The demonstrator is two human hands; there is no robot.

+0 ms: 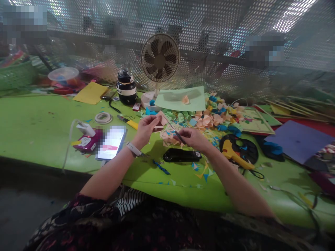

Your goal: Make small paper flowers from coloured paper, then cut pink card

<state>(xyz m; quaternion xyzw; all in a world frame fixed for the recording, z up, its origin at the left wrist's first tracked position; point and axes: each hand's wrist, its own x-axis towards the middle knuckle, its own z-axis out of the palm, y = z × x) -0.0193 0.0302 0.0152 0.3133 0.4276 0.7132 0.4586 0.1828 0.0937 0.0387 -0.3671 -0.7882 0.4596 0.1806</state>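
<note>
My left hand pinches a small folded piece of peach paper above the table. In my right hand is a pair of scissors, dark at the grip, with thin blades pointing up and left at the paper's edge. How far the blades are apart is too small to tell. Beneath both hands lies a heap of paper scraps, mostly peach with blue and green bits. Just nearer to me rests a black stapler. Beyond the hands spreads a pile of cut paper flowers in peach, green and blue.
A fan and a black jar stand at the back. On the left are a lit phone, a maroon power socket, a tape roll and a yellow cutter. To the right lies a yellow glue gun.
</note>
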